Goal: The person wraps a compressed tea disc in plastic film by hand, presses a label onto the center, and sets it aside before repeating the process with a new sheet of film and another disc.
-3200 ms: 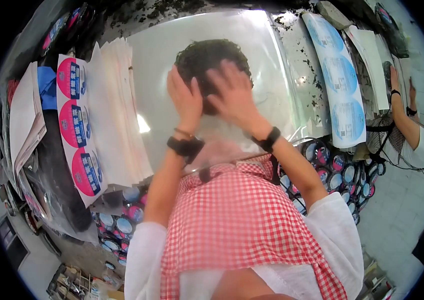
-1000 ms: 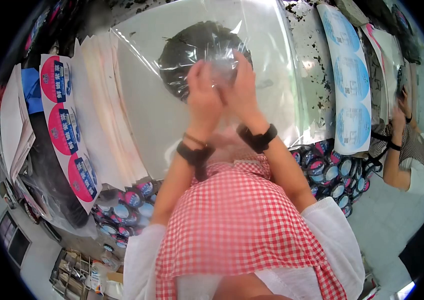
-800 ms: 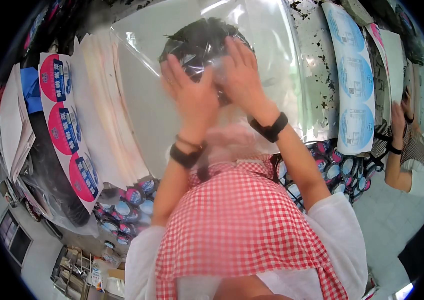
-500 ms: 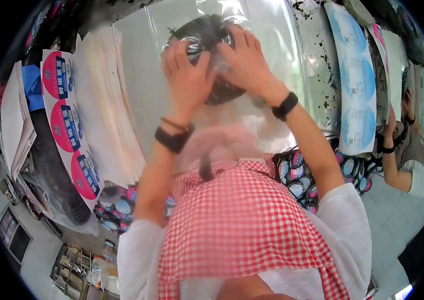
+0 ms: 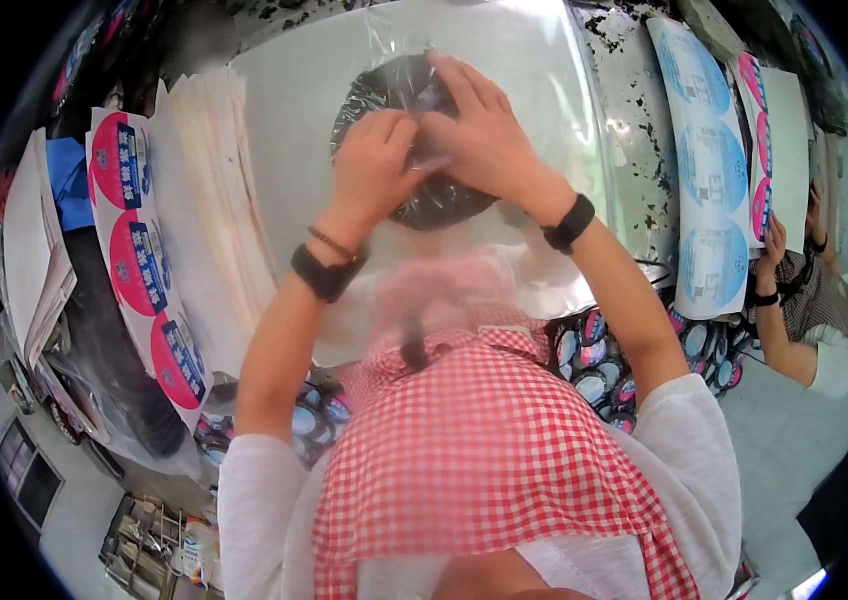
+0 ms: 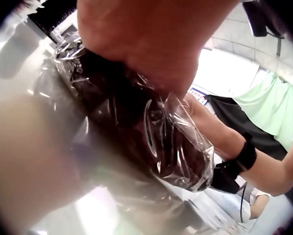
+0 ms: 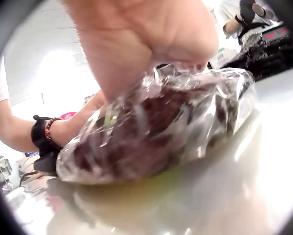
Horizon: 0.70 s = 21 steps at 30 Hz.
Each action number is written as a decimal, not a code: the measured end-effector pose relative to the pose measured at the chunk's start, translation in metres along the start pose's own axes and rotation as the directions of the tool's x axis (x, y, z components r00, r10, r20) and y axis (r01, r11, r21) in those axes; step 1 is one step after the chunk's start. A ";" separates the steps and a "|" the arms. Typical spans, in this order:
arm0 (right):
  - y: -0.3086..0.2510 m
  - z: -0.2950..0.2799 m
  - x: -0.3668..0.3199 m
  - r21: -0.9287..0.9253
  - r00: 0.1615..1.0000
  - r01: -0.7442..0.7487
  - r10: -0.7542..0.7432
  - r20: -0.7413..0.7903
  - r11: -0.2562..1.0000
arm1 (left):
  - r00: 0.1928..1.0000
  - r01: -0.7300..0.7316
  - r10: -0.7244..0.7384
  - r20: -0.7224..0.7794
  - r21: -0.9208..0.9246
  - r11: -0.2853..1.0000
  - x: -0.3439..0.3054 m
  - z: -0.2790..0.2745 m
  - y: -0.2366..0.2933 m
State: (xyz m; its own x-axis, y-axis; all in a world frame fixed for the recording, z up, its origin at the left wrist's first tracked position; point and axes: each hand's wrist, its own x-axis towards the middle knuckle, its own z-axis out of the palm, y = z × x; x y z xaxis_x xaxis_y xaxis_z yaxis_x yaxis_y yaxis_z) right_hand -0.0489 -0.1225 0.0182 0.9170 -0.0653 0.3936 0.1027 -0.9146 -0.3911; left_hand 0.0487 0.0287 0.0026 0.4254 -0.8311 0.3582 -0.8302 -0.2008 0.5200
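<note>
A dark round cake of dried seaweed [image 5: 444, 205] lies on the pale shiny work surface [image 5: 294, 200], wrapped in clear plastic film [image 5: 379, 85]. My left hand [image 5: 374, 160] is on its left side, fingers bent and pinching the film near the middle. Spread over its right side, my right hand [image 5: 489, 140] has fairly straight fingers reaching to the far rim and its thumb turned inward. The left wrist view shows creased film [image 6: 190, 161] hugging the cake's side. In the right wrist view, film bunches over the cake [image 7: 151, 117] under my right palm [image 7: 136, 44]; its fingertips are hidden.
A strip of pink labels [image 5: 134, 260] and a paper stack [image 5: 219, 170] lie at the left. Blue label sheets [image 5: 709, 160] lie at the right, beside seaweed crumbs. Several packed discs [image 5: 594, 365] sit below the table edge. Another person's arm [image 5: 779, 330] works at far right.
The seaweed cake lay bare earlier; film now covers it. My hands have parted from near the front rim to either side, and the left fingers have since bent toward the middle.
</note>
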 end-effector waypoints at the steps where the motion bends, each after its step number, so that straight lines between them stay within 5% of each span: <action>1: 0.009 0.005 0.003 0.082 0.999 0.036 -0.038 0.027 0.996 | 0.999 0.024 -0.025 0.037 0.040 0.999 -0.002 -0.002 -0.001; 4: 0.013 0.010 -0.003 0.209 0.994 0.020 -0.042 0.104 0.978 | 0.999 -0.011 0.011 -0.039 -0.008 1.000 -0.001 -0.001 -0.006; 6: 0.014 0.010 -0.005 0.242 0.992 -0.024 -0.007 0.124 0.970 | 0.951 -0.001 0.024 -0.309 0.074 0.997 0.017 -0.006 0.004; 8: 0.018 0.016 -0.007 0.218 0.995 0.016 -0.037 0.089 0.976 | 0.948 -0.019 0.040 -0.316 0.070 0.997 0.023 -0.006 0.004; 10: 0.021 0.022 -0.007 0.213 0.997 0.049 -0.060 0.048 0.976 | 0.994 -0.062 0.061 -0.089 -0.010 0.998 0.018 0.001 -0.015; 12: 0.013 0.014 0.005 0.289 0.988 -0.097 0.127 -0.086 0.952 | 1.000 -0.015 0.013 -0.022 -0.073 0.997 0.011 0.003 -0.023; 14: 0.010 0.008 0.015 0.277 0.987 -0.118 0.143 -0.074 0.954 | 0.999 0.023 -0.018 0.044 -0.109 0.994 0.006 0.001 -0.025; 16: 0.020 0.008 0.015 0.164 0.996 -0.020 0.006 0.087 0.986 | 0.999 0.006 -0.005 0.037 -0.049 0.999 0.000 -0.005 -0.014; 21: 0.006 0.008 0.013 0.043 0.983 -0.112 0.105 0.148 0.993 | 0.940 0.183 -0.187 -0.284 -0.042 0.982 0.005 0.009 0.031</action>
State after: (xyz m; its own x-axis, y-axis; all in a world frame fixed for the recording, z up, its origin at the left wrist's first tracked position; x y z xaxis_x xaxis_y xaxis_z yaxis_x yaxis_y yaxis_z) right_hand -0.0333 -0.1255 0.0138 0.9696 -0.1012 0.2229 0.0155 -0.8834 -0.4684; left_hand 0.0215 0.0140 0.0135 0.6580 -0.5965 0.4597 -0.7224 -0.3277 0.6089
